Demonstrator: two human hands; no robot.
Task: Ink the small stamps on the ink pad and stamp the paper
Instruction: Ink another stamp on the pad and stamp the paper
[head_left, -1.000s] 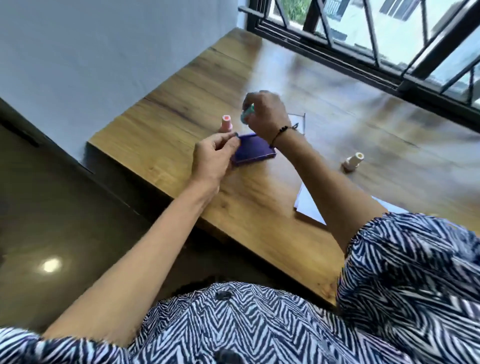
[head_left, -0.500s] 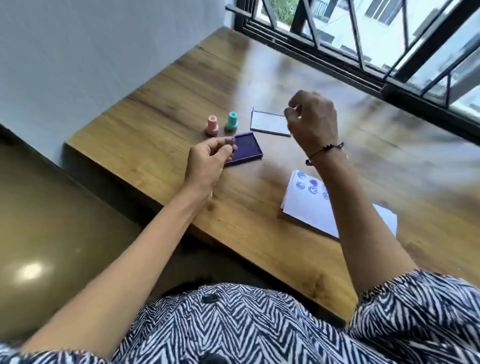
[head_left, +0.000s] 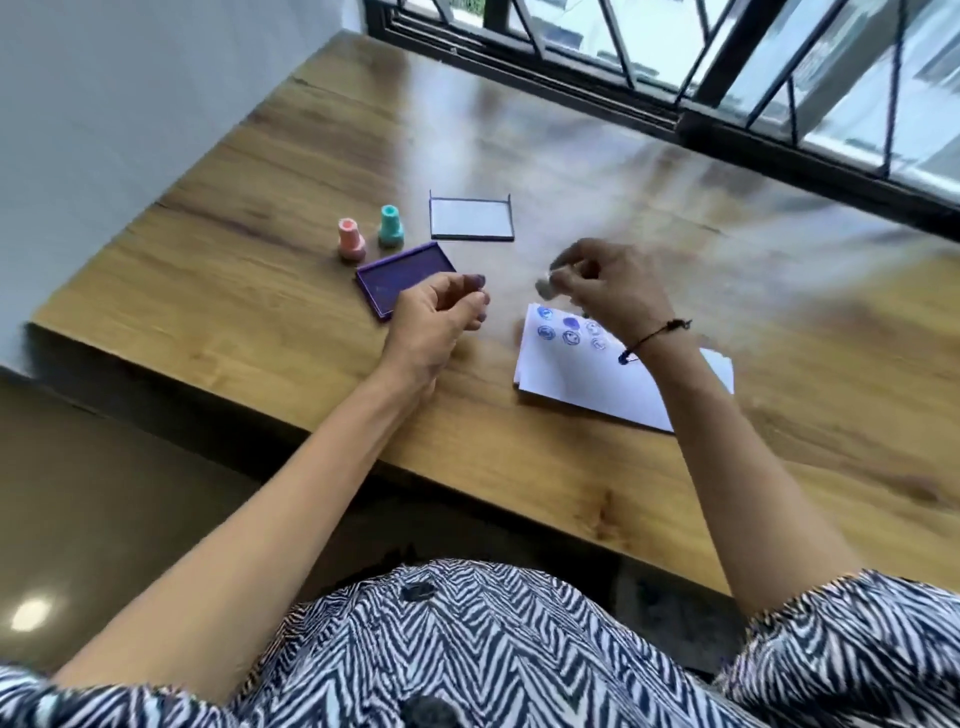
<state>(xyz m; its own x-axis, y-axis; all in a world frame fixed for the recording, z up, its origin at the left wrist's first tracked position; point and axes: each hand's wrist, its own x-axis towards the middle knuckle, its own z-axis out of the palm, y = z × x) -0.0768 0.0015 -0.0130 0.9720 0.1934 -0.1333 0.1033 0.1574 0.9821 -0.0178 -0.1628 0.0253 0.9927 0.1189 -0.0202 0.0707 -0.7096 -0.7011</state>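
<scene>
Since half a second ago, the right hand (head_left: 605, 288) has swung down over the paper (head_left: 582, 379), its grip pinched on a blurred pale stamp (head_left: 544, 287); stamping looks imminent. Left hand (head_left: 436, 322) hovers half-curled, empty, beside the ink pad (head_left: 387, 283).

The purple ink pad (head_left: 402, 280) lay open and flat on the table. Just behind it a pink stamp (head_left: 351, 239) and a teal stamp (head_left: 390, 226) stood upright, side by side. The paper (head_left: 597, 379) lay to its right, bearing blue round prints, some perhaps smiley faces.
</scene>
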